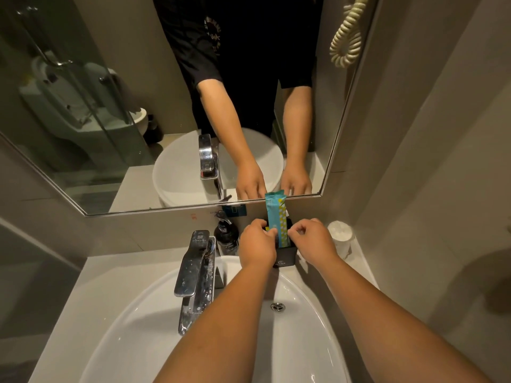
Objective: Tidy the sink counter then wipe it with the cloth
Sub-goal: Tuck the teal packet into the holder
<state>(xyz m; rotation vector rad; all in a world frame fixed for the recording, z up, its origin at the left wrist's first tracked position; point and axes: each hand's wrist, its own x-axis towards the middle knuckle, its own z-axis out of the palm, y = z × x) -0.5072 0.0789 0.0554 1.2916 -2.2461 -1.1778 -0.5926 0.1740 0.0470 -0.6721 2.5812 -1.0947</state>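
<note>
A small black box (286, 257) stands on the counter behind the white basin (138, 327), against the wall under the mirror. Tall teal and yellow-dotted sachets (276, 214) stand upright in it. My left hand (257, 244) pinches the sachets from the left at the box's rim. On the right side of the box, my right hand (312, 239) has its fingers curled at the sachets' edge; whether it grips them is unclear. No cloth is in view.
A dark pump bottle (226, 234) stands left of the box, behind the chrome tap (196, 275). A white toilet roll (341, 234) sits in the right corner. The mirror (166, 106) hangs above and a coiled cord (348, 31) hangs at the upper right.
</note>
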